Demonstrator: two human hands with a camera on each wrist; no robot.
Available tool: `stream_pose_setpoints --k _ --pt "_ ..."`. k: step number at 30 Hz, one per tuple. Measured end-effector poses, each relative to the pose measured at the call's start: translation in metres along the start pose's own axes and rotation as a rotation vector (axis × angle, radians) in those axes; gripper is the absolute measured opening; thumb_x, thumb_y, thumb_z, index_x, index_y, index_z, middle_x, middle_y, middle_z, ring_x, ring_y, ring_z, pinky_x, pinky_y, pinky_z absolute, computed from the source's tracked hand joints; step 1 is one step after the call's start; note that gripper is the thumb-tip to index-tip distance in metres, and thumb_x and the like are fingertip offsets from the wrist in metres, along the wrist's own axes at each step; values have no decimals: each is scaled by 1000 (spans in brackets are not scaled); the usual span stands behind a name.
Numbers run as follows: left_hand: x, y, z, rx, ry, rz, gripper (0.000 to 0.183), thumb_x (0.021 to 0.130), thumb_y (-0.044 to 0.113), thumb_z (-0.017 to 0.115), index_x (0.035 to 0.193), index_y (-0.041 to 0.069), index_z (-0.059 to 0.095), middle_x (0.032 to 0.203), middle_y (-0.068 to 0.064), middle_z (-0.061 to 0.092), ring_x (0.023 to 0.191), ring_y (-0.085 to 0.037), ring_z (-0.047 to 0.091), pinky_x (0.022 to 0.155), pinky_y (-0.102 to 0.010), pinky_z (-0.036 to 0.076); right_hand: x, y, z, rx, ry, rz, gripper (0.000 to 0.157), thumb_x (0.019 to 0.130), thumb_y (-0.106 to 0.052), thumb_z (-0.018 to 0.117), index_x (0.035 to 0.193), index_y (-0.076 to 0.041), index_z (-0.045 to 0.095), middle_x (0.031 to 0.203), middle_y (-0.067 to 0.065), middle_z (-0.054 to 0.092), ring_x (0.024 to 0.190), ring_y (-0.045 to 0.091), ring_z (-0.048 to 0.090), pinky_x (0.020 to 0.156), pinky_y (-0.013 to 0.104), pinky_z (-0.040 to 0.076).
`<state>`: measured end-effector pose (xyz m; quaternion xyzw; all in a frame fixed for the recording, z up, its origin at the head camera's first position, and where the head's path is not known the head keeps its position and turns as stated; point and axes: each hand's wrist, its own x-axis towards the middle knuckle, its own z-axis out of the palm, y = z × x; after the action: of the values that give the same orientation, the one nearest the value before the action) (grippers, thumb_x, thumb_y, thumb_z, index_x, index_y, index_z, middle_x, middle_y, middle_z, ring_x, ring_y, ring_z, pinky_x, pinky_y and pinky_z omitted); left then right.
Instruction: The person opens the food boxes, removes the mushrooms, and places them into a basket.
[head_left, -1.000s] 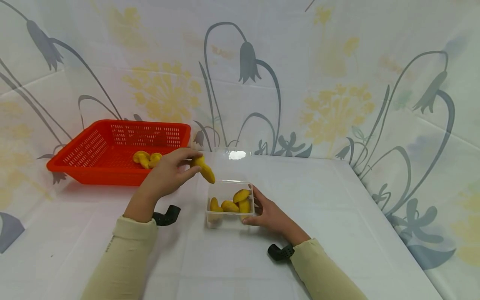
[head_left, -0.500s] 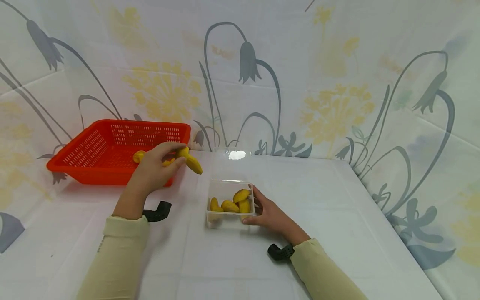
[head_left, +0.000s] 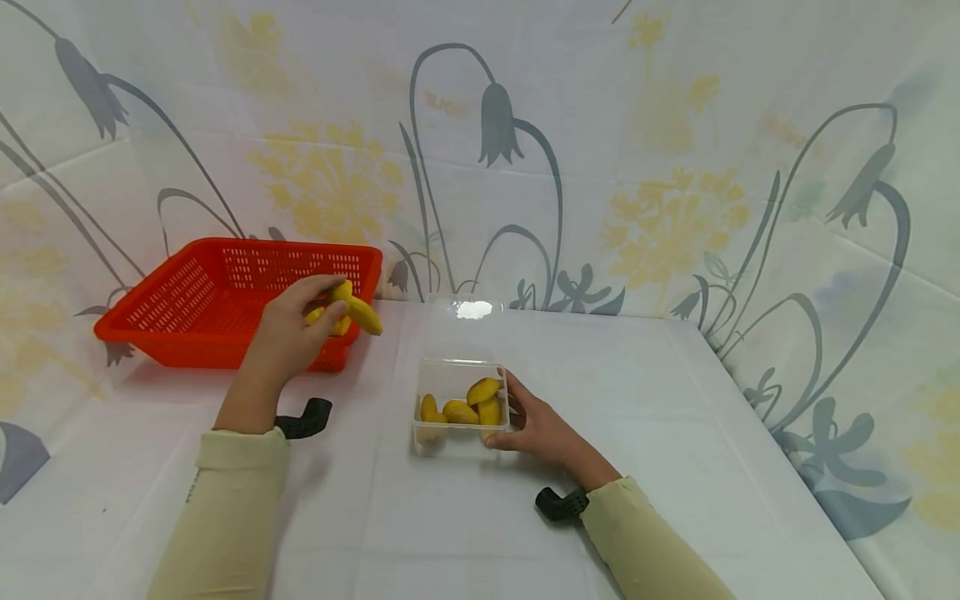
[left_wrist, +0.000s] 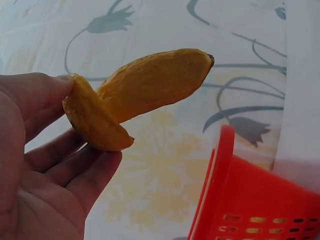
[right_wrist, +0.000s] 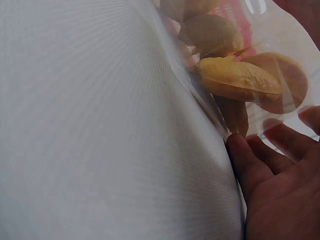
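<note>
My left hand [head_left: 288,327] pinches a yellow mushroom [head_left: 364,317] above the right end of the red basket [head_left: 180,353]. In the left wrist view, the thumb and fingers hold the mushroom by its cap [left_wrist: 95,117], and its thick stem [left_wrist: 160,82] points away from the palm. Behind the left fingers, more yellow [head_left: 340,326] shows in the basket, partly hidden. With thumb and fingers, my right hand [head_left: 551,433] grips the right side of a clear plastic box [head_left: 459,446]. Several yellow mushrooms lie in the box, one [head_left: 488,408] cap up at its right end.
The box's clear lid [head_left: 457,333] stands open behind it, with a bright glare spot. A white cloth [head_left: 420,525] covers the table. Flower-printed sheeting [head_left: 630,167] rises at the back and right side.
My left hand has moved left, from near the box to the basket's right end, with the mushroom still pinched. The right hand and the box have stayed in place.
</note>
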<state>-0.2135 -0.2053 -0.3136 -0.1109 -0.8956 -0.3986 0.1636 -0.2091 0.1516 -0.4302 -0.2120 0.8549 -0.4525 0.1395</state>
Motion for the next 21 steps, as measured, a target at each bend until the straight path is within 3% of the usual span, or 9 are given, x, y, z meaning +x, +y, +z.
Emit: stream_pose_setpoints --k 11,21 --pt "-4 -8 -11 6 89 -38 47 99 31 53 143 17 47 142 -11 49 131 -32 48 106 -51 44 -1 1 0 -6 6 -10 113 76 -41 81 157 -25 4 163 2 18 147 27 28 114 44 35" --pt "-6 -20 -19 -20 119 -97 49 101 35 48 147 19 42 146 -12 46 133 -34 45 106 -51 42 1 3 0 13 -1 -16 114 75 -43 81 157 -24 3 163 1 16 147 25 26 114 44 34"
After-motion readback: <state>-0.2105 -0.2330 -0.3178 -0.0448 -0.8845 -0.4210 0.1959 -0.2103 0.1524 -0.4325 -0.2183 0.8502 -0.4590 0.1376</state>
